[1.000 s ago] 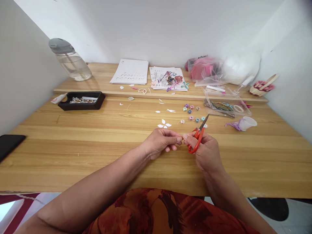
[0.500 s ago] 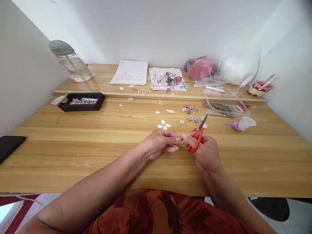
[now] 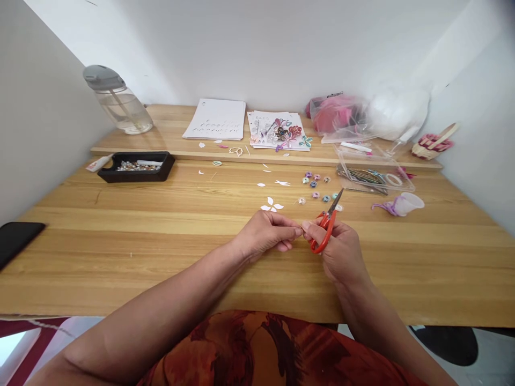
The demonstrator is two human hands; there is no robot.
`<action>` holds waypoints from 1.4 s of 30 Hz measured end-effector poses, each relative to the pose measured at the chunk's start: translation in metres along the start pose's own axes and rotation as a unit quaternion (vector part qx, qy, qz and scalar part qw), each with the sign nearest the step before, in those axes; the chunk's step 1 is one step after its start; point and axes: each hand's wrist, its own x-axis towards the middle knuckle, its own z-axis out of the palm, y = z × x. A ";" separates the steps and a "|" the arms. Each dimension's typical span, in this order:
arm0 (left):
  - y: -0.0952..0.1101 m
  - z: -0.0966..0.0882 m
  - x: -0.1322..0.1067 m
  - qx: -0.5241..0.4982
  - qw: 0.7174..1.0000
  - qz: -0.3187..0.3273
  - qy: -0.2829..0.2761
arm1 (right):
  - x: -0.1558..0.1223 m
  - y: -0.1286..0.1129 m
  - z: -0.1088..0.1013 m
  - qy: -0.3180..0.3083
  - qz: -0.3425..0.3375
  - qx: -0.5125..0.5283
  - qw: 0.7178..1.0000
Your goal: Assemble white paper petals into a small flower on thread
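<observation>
Red-handled scissors [image 3: 326,229] rest in my right hand [image 3: 341,249], blades pointing up and away, while its thumb and forefinger pinch at a tiny thing. My left hand [image 3: 270,233] is closed in a pinch just left of it, fingertips almost meeting the right ones. What lies between the fingertips is very small and thin, too small to name. Just beyond my left hand, white paper petals [image 3: 272,205] form a flower shape. Several small thread bobbins [image 3: 316,195] sit past the scissors' tips.
A black tray of beads [image 3: 139,167] stands at left near a water bottle [image 3: 120,104]. Paper sheets [image 3: 215,119] lie on the raised ledge with finished flowers [image 3: 287,134] beside them. At right are a clear plastic box [image 3: 374,174], a small cup [image 3: 408,204] and a basket [image 3: 432,146].
My left hand's fingers have shifted slightly and its lower fingers are tucked in more. The right hand and scissors hold nearly the same place. The view has moved very slightly.
</observation>
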 end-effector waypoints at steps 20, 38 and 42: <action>0.004 0.000 -0.001 0.025 0.999 -0.039 0.016 | 0.004 -0.006 0.001 0.029 0.038 0.045 0.998; 0.004 -0.001 -0.003 0.053 0.998 -0.026 0.015 | -0.046 -0.033 -0.060 -0.237 0.120 -0.185 0.946; 0.002 -0.003 -0.002 0.042 0.999 -0.019 0.007 | -0.044 -0.027 -0.054 -0.181 0.100 -0.087 0.974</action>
